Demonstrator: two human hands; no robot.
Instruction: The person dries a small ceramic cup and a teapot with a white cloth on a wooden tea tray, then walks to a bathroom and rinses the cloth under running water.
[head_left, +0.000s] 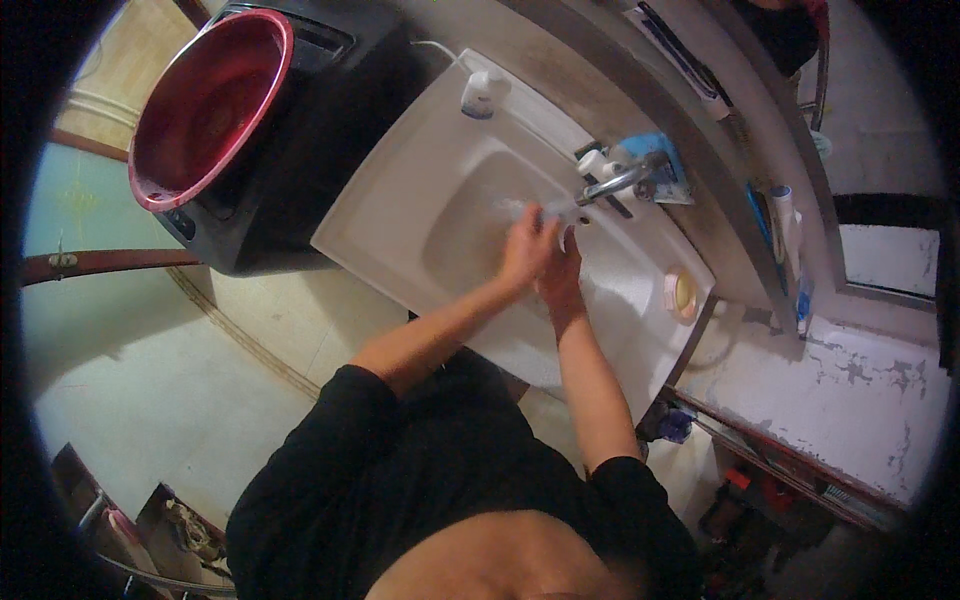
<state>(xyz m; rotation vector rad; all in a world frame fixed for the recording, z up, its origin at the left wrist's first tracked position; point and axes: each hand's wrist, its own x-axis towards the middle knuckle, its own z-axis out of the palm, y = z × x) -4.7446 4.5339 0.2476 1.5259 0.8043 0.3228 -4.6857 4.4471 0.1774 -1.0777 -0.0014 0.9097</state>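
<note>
Both of my hands are together over the bowl of a white ceramic washbasin (397, 206). Water runs from the chrome faucet (616, 185) onto them. My left hand (527, 251) lies against my right hand (562, 266), its fingers bent near the stream. The right hand is partly covered by the left, just below the spout. Blur and water hide whether anything is between them. On the basin's right rim, a yellowish bar of soap (683, 289) sits in a pink soap dish (670, 300). A white plastic bottle (482, 94) stands at the far left corner.
A red plastic basin (217, 97) rests tilted on a large black appliance or container (300, 172) left of the sink. A blue-and-white packet (671, 169) leans behind the faucet. Toothbrush-like items (756, 214) stand along the wall ledge at right. A wooden-edged ledge with peeling paint (810, 405) extends right.
</note>
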